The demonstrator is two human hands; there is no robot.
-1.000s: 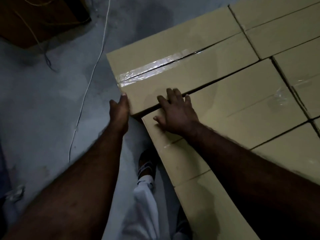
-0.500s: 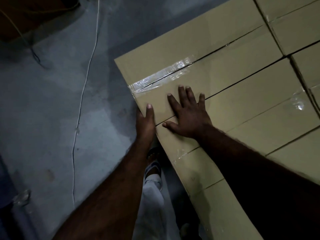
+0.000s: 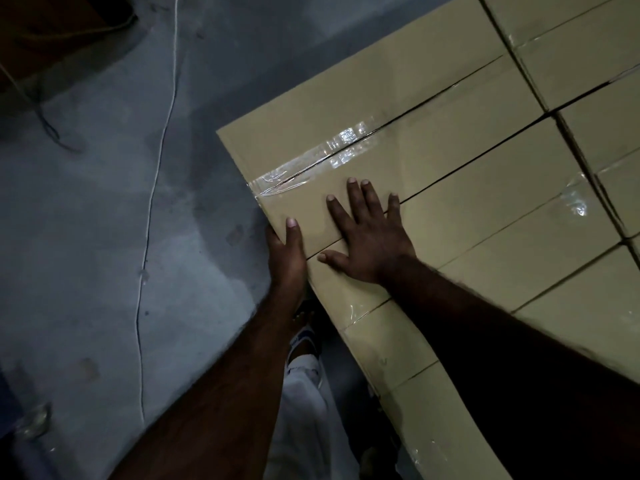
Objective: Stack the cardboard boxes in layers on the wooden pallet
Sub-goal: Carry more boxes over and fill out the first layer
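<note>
A layer of tan cardboard boxes fills the right side of the view. The outermost box [image 3: 346, 112] forms the stack's left corner, with shiny clear tape along its top seam. It lies flush against the neighbouring box [image 3: 502, 202]. My left hand [image 3: 285, 258] presses the near side of the corner box, thumb lying on its top edge; its fingers are hidden over the side. Spread flat on the top, my right hand [image 3: 367, 237] spans the seam between the two boxes. The pallet is hidden under the boxes.
Grey concrete floor [image 3: 104, 237] spreads to the left, crossed by a thin white cable [image 3: 152, 188]. A brown object with wires [image 3: 52, 29] sits at the top left. My leg in white trousers [image 3: 304, 393] stands close to the stack's near edge.
The corner box has slid in against its neighbour, and the dark gap under its near edge has closed. My left hand shifted along the side to the near corner, thumb now on top.
</note>
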